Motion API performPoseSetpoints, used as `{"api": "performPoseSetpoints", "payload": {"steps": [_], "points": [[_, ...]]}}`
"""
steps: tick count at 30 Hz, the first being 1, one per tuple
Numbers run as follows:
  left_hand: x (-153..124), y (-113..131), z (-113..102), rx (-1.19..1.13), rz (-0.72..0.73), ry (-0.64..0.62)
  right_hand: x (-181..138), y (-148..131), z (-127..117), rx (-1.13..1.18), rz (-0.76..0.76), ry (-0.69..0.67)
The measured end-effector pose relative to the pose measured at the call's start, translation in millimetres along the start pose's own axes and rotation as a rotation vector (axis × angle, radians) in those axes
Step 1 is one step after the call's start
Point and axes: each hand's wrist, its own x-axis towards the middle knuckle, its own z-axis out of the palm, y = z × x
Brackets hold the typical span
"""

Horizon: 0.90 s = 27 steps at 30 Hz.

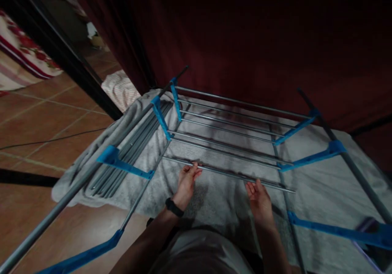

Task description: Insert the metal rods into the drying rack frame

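Observation:
A thin grey metal rod (223,172) lies crosswise between the two sides of a partly built rack. Near the rod's left part, my left hand (185,183) pinches it between thumb and fingers. Farther right, my right hand (259,200) grips the same rod with its fingertips. Beyond it, several similar rods span the blue brackets on the left side (161,118) and the right side (317,155) of the frame. Each end of the held rod appears free of any bracket. The nearer left blue bracket (125,165) bears no crossbar.
Several loose grey tubes (131,155) lie bundled on the grey blanket (220,212) at left. A phone-like dark object (372,241) rests under the near right bracket. Dark red curtain (245,41) hangs behind; a black post (76,61) and tiled floor (36,110) are at left.

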Motion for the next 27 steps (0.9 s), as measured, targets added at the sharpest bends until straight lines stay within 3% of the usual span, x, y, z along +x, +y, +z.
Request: {"api": "performPoseSetpoints", "payload": {"steps": [8, 13, 27], "points": [[9.5, 27.3, -12.4, -0.068, 0.085, 0.067, 17.3, -4.4, -16.4, -0.163, 0.015, -0.041], [16.8, 40.4, -17.4, -0.092, 0.126, 0.11, 16.9, -4.3, -17.6, -0.125, 0.011, -0.056], [20.3, 50.0, -26.5, -0.092, 0.169, 0.087, 13.3, -2.4, -17.4, -0.062, 0.024, -0.043]]}}
